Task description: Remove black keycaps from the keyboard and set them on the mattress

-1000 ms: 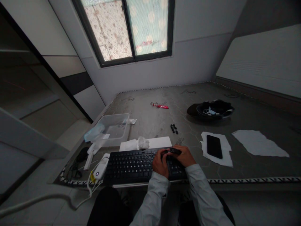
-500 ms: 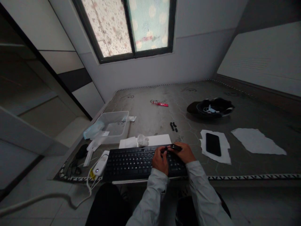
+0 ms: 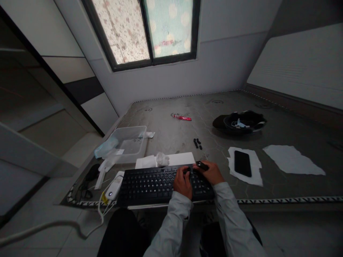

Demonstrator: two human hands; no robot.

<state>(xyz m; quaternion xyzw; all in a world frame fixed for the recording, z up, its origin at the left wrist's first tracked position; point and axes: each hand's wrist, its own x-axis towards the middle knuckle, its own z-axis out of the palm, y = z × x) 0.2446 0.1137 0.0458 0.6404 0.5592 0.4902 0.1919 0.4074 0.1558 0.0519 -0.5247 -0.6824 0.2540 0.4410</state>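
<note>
A black keyboard (image 3: 150, 185) lies along the near edge of the grey, quilted-looking surface. Over its right half, my left hand (image 3: 183, 182) is closed, thumb and forefinger around a small black piece (image 3: 189, 169) too small to name. My right hand (image 3: 213, 173) grips a short, glossy black stick-shaped thing (image 3: 202, 165), whose exact kind I cannot make out. The two hands are close together, with a narrow gap between them. Several small black pieces (image 3: 197, 143) lie beyond the hands.
White paper (image 3: 182, 159) with a crumpled tissue (image 3: 162, 159) lies behind the keyboard. Left are a clear plastic box (image 3: 134, 142) and a white power strip (image 3: 114, 188). Right are a phone (image 3: 242, 163) on paper, another sheet (image 3: 294, 159) and a black cap (image 3: 238, 123). Farther back lies a red item (image 3: 182, 117).
My right hand has shifted slightly right with the black stick-shaped thing, away from my left hand. A gap has opened between the fingertips; my left hand has hardly moved.
</note>
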